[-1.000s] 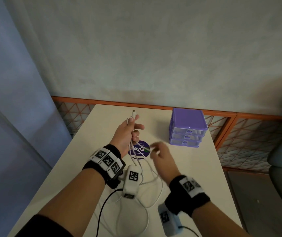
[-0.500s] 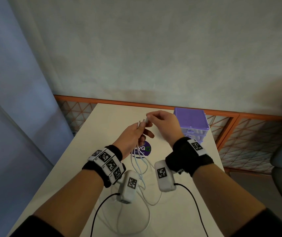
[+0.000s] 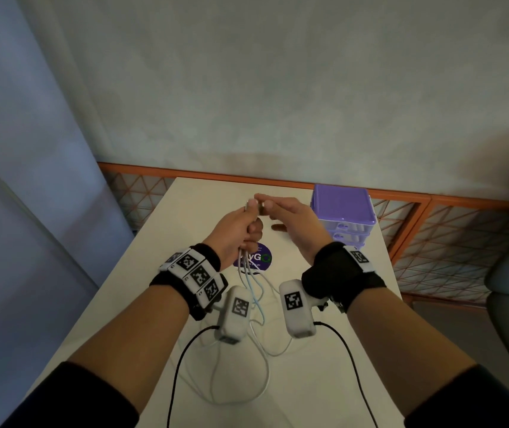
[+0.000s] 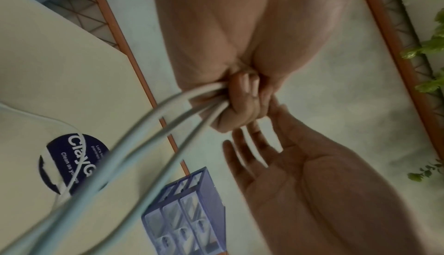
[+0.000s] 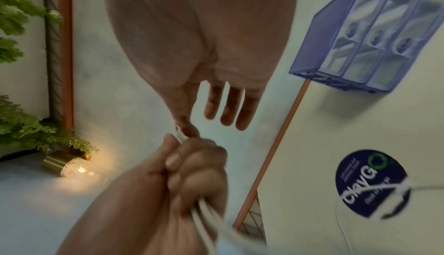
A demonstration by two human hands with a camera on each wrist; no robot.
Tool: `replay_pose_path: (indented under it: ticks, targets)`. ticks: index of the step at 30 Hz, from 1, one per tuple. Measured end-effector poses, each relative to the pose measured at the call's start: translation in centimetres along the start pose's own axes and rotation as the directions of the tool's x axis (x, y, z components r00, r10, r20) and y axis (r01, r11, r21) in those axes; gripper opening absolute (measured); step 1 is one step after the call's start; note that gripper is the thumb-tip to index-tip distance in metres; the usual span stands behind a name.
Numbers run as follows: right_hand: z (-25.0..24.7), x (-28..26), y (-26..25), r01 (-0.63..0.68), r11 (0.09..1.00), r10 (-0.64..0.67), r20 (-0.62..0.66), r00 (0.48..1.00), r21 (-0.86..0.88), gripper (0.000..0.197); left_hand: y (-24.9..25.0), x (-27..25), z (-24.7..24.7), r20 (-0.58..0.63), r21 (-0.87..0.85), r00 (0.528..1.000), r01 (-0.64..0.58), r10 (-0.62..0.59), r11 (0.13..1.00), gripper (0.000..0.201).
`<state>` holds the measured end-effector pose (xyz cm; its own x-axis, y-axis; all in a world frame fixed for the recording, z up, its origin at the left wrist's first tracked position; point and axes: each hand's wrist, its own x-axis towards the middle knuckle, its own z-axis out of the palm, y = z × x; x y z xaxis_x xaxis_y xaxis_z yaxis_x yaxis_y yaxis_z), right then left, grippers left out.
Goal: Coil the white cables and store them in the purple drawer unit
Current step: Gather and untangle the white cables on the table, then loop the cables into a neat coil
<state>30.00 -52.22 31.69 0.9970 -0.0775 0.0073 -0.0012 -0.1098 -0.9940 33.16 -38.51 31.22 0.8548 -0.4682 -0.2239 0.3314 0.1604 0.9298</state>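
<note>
My left hand (image 3: 240,227) is raised above the table and grips several strands of white cable (image 3: 248,282) in a fist; the strands (image 4: 149,126) hang down from it to loose loops (image 3: 240,381) on the table. A cable plug (image 3: 250,204) sticks out at the top of the fist. My right hand (image 3: 290,217) meets it there, thumb and forefinger pinching the plug end (image 5: 180,135), the other fingers (image 5: 230,107) straight. The purple drawer unit (image 3: 342,208) stands at the back right of the table, its drawers (image 5: 374,36) shut.
The white table (image 3: 339,350) carries a round dark-blue sticker (image 3: 254,257) under the hanging cable. An orange-framed mesh rail (image 3: 432,217) runs behind and to the right. A small lit lamp (image 5: 72,166) and green plants (image 5: 21,126) stand by the wall. Black wrist-camera leads (image 3: 179,366) trail toward me.
My right hand rose from low over the table to the top of the left fist and took the plug end. Both hands have lifted slightly, pulling the cable up.
</note>
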Motion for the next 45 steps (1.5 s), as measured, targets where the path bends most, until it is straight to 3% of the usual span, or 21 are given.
replay_pose_path:
  ticks: [2, 4, 6, 8, 13, 17, 20, 24, 27, 28, 29, 31, 32, 33, 35, 36, 38, 40, 43, 45]
  targets:
    - [1.0, -0.6, 0.8, -0.120, 0.970, 0.118, 0.022, 0.993, 0.211, 0.037, 0.9, 0.3, 0.1, -0.045, -0.079, 0.999, -0.029, 0.025, 0.996, 0.035]
    - [2.6, -1.7, 1.8, -0.282, 0.869, 0.238, 0.156, 0.959, 0.407, 0.040, 2.0, 0.6, 0.0, -0.067, -0.160, 0.996, -0.065, 0.055, 0.985, 0.034]
    - [5.1, -3.5, 2.2, -0.378, 0.846, 0.268, 0.312, 0.912, 0.377, 0.036, 3.6, -0.2, -1.4, -0.099, -0.206, 0.988, -0.141, 0.123, 0.968, 0.027]
    - [5.6, -4.7, 3.4, -0.350, 0.898, 0.252, 0.339, 0.906, 0.268, 0.039, 4.7, 0.0, -2.4, -0.127, -0.247, 0.981, -0.175, 0.147, 0.953, 0.020]
    - [2.3, -6.0, 6.0, -0.194, 0.980, 0.197, 0.069, 0.978, -0.046, 0.059, 5.4, 0.6, -4.3, -0.259, -0.328, 0.946, -0.278, 0.197, 0.903, 0.017]
    - [-0.6, -6.3, 8.7, -0.279, 0.927, 0.271, -0.066, 0.960, -0.251, 0.064, 5.6, 1.3, -5.6, -0.394, -0.298, 0.886, -0.375, 0.245, 0.878, 0.019]
    - [-2.0, -6.3, 10.1, -0.314, 0.912, 0.281, -0.156, 0.947, -0.263, 0.056, 4.6, 1.5, -6.9, -0.466, -0.233, 0.856, -0.365, 0.226, 0.902, 0.019]
    - [-3.3, -5.8, 8.7, -0.242, 0.970, 0.238, -0.168, 0.957, -0.002, 0.041, 0.7, 1.2, -9.4, -0.623, -0.054, 0.776, -0.167, 0.097, 0.984, 0.024]
    - [-3.4, -5.2, 6.8, -0.178, 0.984, 0.170, -0.162, 0.972, -0.031, 0.035, -2.4, 0.4, -11.3, -0.681, 0.032, 0.732, 0.069, -0.029, 0.997, 0.009]
    - [-3.2, -5.0, 6.2, -0.162, 0.986, 0.153, -0.154, 0.976, -0.049, 0.035, -3.2, 0.1, -11.8, -0.694, 0.107, 0.718, 0.187, -0.062, 0.976, 0.021]
    - [-3.0, -4.7, 5.7, -0.147, 0.987, 0.137, -0.141, 0.981, -0.067, 0.035, -4.0, 0.0, -12.3, -0.707, 0.215, 0.701, 0.339, -0.094, 0.916, 0.046]
    - [-2.4, -4.1, 4.8, -0.114, 0.985, 0.101, -0.104, 0.989, -0.129, 0.035, -4.8, -0.9, -12.3, -0.723, 0.438, 0.687, 0.541, -0.076, 0.718, 0.079]
    - [-2.1, -3.8, 4.3, -0.093, 0.980, 0.080, -0.080, 0.994, -0.173, 0.036, -4.8, -1.3, -11.6, -0.691, 0.516, 0.722, 0.520, -0.027, 0.680, 0.077]
    - [-1.6, -3.6, 3.8, -0.072, 0.973, 0.062, -0.052, 0.997, -0.220, 0.037, -4.6, -1.5, -10.9, -0.619, 0.578, 0.785, 0.420, 0.040, 0.700, 0.065]
    - [-0.6, -3.2, 2.9, -0.031, 0.952, 0.036, 0.011, 0.999, -0.305, 0.038, -3.9, -2.4, -8.4, -0.356, 0.700, 0.909, 0.105, 0.217, 0.707, 0.041]
    - [-0.1, -3.1, 2.4, -0.012, 0.940, 0.028, 0.043, 0.999, -0.340, 0.037, -3.4, -3.1, -6.7, -0.229, 0.730, 0.936, -0.017, 0.268, 0.683, 0.038]
    - [0.8, -2.8, 1.7, 0.021, 0.922, 0.013, 0.086, 0.996, -0.386, 0.037, -2.4, -3.8, -4.1, -0.030, 0.746, 0.958, -0.169, 0.285, 0.645, 0.039]
    - [1.3, -2.5, 1.1, 0.031, 0.926, 0.008, 0.103, 0.995, -0.377, 0.038, -1.8, -3.7, -2.8, 0.061, 0.782, 0.969, -0.195, 0.238, 0.592, 0.036]
    - [1.4, -2.1, 0.4, 0.011, 0.954, 0.031, 0.135, 0.990, -0.299, 0.038, -1.2, -3.2, -2.7, 0.058, 0.862, 0.961, -0.185, 0.270, 0.473, 0.029]
    - [1.0, -2.1, 0.1, -0.033, 0.963, 0.068, 0.126, 0.990, -0.267, 0.043, -0.2, -2.9, -2.8, 0.013, 0.890, 0.925, -0.184, 0.379, 0.417, 0.029]
